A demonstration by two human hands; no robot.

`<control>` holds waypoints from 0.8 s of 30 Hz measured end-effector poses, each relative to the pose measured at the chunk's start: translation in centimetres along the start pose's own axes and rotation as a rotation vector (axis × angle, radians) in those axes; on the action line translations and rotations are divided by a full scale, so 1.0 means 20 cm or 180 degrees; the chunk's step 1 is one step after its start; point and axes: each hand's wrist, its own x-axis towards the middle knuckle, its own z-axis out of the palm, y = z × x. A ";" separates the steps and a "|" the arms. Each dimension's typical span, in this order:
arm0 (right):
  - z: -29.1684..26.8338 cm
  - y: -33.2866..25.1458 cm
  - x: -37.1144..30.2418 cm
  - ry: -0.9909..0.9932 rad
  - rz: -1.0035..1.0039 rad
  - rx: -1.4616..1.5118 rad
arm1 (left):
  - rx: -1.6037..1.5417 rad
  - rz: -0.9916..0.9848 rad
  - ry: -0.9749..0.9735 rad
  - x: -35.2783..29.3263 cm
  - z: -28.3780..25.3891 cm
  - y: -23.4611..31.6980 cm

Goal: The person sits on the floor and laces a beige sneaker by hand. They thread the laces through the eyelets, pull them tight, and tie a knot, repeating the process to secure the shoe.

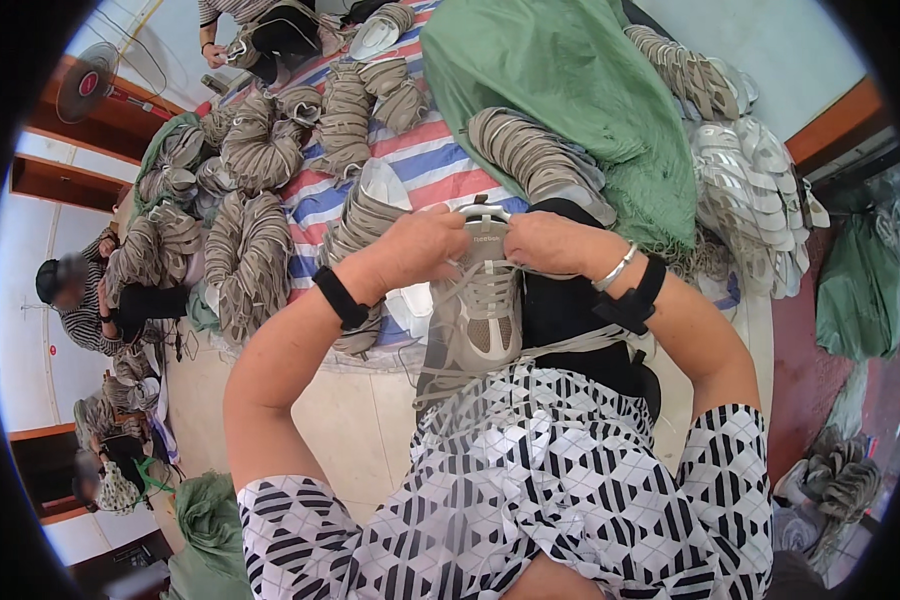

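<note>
A beige and grey shoe upper lies over my lap, its toe toward me and its tongue end away. Criss-crossed laces run down its front, and loose lace ends trail over my dark trousers. My left hand is closed on the left side of the collar by the tongue. On the opposite side, my right hand pinches the collar edge. A lace passes close to the fingers of each hand; whether they grip it too, I cannot tell. The fingertips are partly hidden.
Stacked shoe uppers cover a striped sheet ahead. Another stack leans near a green tarp, with silvery-lined uppers to the right. Other people sit at the left and far side. A fan stands far left.
</note>
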 end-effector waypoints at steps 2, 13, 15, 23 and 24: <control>0.04 -0.06 0.01 0.0102 0.0380 -0.0180 | -0.0256 0.0093 0.0202 -0.01 0.02 -0.01; 0.03 0.07 -0.04 0.2331 0.0375 0.3605 | -0.1082 -0.0433 0.0668 0.07 0.13 0.12; -0.17 0.01 -0.07 0.3059 0.0199 0.5847 | -0.0546 -0.0269 0.0529 0.13 0.15 0.14; 0.01 -0.01 -0.11 0.1229 0.0877 0.0041 | -0.1164 -0.0321 0.0038 0.18 0.15 0.10; 0.02 0.00 -0.11 0.1041 0.0813 0.0038 | -0.1206 -0.0365 -0.0047 0.18 0.15 0.10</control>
